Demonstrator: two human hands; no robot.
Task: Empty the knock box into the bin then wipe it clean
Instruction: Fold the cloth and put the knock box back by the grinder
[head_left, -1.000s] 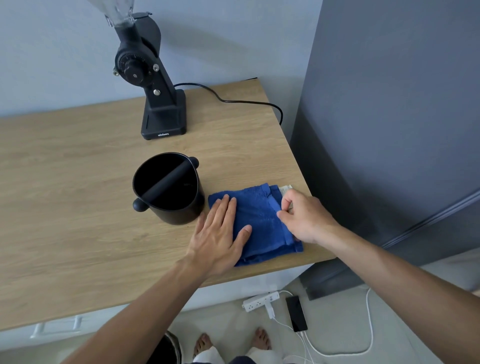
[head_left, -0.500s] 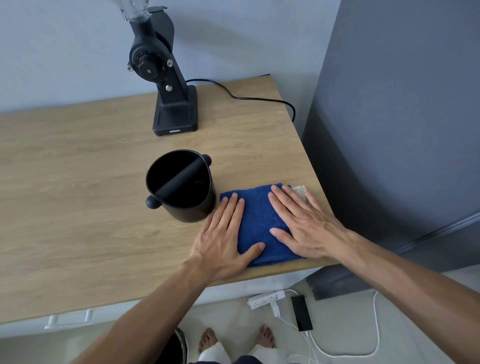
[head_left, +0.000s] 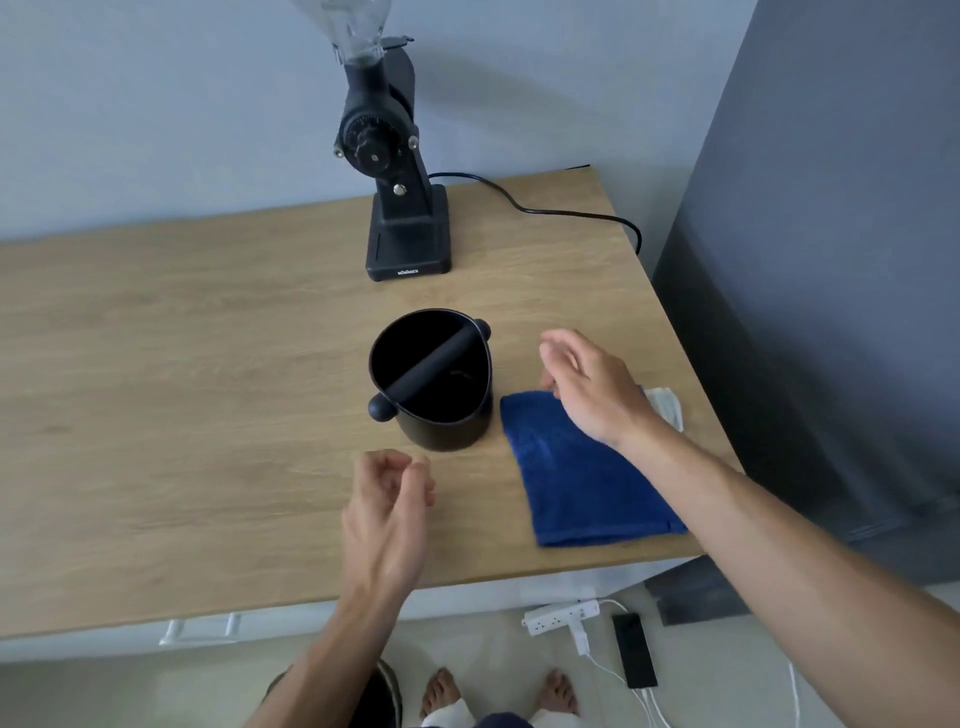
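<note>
A black knock box (head_left: 434, 382) with a padded bar across its mouth stands upright on the wooden table (head_left: 182, 395); its inside looks dark and bare. A folded blue cloth (head_left: 576, 478) lies flat just to its right, near the table's front edge. My left hand (head_left: 387, 506) hovers in front of the knock box, fingers loosely curled, holding nothing. My right hand (head_left: 589, 384) hangs above the cloth's far end, fingers apart and empty. The dark rim of a bin (head_left: 382, 699) shows on the floor below the table edge, partly hidden by my left forearm.
A black coffee grinder (head_left: 397, 171) stands at the back of the table, its cord (head_left: 561, 210) running off the right edge. A tall grey cabinet (head_left: 831, 260) flanks the table on the right. On the floor lie a power strip (head_left: 558, 616), a phone (head_left: 636, 649) and my bare feet.
Both hands have lifted off the blue cloth, which now lies flat and untouched. The left hand drew back toward me; the right rose above the cloth's far end.
</note>
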